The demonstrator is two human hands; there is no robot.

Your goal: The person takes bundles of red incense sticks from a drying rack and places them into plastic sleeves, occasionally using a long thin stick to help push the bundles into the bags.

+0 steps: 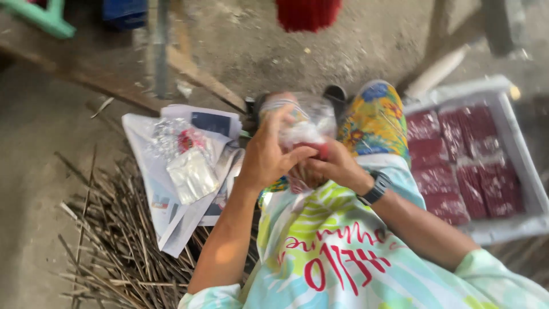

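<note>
The person sits on the floor with both hands up in front of their knees. The left hand [273,150] and the right hand [331,167] hold 1 clear plastic bag [302,123] between them. The left fingers curl around the bag's side. The right fingers pinch its bottom, where something red shows. A black watch [374,187] sits on the right wrist. Beside the left arm, small empty bags [191,171] lie on newspaper [150,171] over thin sticks [114,240]. By the right arm, a grey tray [532,189] holds dark red packs [463,166].
</note>
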